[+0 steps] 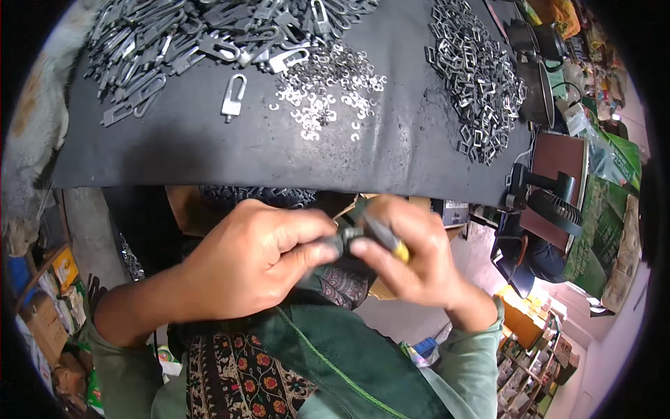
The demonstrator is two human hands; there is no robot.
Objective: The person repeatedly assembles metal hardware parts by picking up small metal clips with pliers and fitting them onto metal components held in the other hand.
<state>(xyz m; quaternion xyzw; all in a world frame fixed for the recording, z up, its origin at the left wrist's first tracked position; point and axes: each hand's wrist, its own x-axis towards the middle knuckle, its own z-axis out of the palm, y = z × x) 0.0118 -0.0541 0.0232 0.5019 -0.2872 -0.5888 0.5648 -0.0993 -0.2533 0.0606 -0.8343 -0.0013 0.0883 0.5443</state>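
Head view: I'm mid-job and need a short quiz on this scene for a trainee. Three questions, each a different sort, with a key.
1. On the black table, which parts lie heaped at the far right?
A) small C-shaped clips
B) rectangular metal loops
C) round discs

2. True or false: a single U-shaped metal piece lies apart, below the big heap of similar pieces.

3. Which of the two hands holds the dark tool with a yellow part?

Key:
1: B.
2: True.
3: The right hand; motion blur hides what kind of tool it is.
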